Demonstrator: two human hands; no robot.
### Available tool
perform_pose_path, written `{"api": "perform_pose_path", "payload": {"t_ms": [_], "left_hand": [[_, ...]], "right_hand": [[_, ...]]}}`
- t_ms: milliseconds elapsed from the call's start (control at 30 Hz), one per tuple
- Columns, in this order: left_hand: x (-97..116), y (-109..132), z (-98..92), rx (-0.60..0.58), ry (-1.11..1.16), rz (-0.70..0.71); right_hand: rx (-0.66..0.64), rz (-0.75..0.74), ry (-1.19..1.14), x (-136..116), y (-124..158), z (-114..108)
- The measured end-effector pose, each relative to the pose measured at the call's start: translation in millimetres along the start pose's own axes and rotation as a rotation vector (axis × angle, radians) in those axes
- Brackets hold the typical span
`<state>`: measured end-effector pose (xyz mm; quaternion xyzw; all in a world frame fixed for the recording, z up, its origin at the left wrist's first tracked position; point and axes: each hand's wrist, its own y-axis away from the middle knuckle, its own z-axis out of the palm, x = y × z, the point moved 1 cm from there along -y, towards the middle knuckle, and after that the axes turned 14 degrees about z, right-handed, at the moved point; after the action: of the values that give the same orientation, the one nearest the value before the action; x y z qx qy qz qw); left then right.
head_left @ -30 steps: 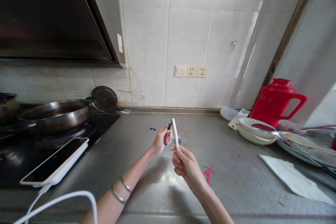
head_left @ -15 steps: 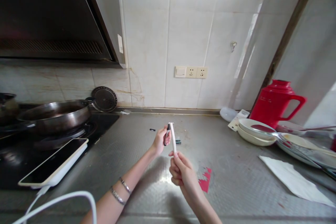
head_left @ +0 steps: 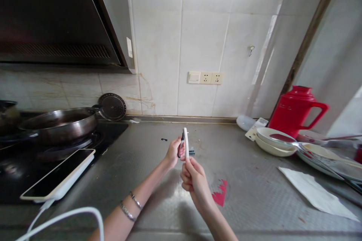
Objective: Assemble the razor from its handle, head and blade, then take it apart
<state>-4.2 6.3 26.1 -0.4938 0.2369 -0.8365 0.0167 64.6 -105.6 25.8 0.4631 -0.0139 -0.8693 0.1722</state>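
Observation:
My right hand is closed on the lower end of a slim, slightly curved white strip, pinched between thumb and fingers. The strip stands nearly upright, its top near a small black-edged object. My left hand is closed around that black object, whose exact kind I cannot make out. Whether the two pieces are joined is unclear. Behind the strip, small dark green pieces lie on the metal counter. A tiny black piece is left of my hands, and a jagged red scrap lies to their right.
At left, a steel pan sits on the black stove, with a phone and white cable nearer me. At right are a red thermos jug, stacked bowls, plates and a white paper napkin.
The white strip has turned slightly and now stands more upright, its top a little higher. My right hand has moved slightly up and left. My left hand has barely shifted.

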Motion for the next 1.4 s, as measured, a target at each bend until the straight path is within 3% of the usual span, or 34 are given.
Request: {"api": "perform_pose_path", "payload": {"t_ms": [167, 333, 467, 667, 867, 1067, 1267, 1400], "left_hand": [[0, 0, -1.0, 0.018, -0.003, 0.037], [-2, -1, -1.1, 0.014, 0.011, -0.008], [-2, -2, -4.6, 0.027, 0.022, 0.018], [0, -2, -3.5, -0.007, 0.064, -0.010], [3, -1, -0.9, 0.014, 0.056, -0.022], [0, 1, 0.6, -0.011, 0.070, -0.048], [4, -3, -5.4, 0.070, 0.131, -0.082], [5, -8, -13.2, 0.125, 0.201, -0.157]], "right_hand": [[0.007, 0.052, 0.011, 8, 0, 5], [0.033, -0.037, -0.021, 6, -4, 7], [0.025, 0.031, -0.011, 10, -4, 10], [0.061, -0.054, -0.038, -2, -3, 2], [0.052, 0.018, 0.010, 6, 0, 0], [0.050, -0.022, -0.069, -4, -2, 3], [0.045, 0.045, -0.043, 7, -2, -2], [0.152, -0.143, 0.203, -15, -13, -15]]}}
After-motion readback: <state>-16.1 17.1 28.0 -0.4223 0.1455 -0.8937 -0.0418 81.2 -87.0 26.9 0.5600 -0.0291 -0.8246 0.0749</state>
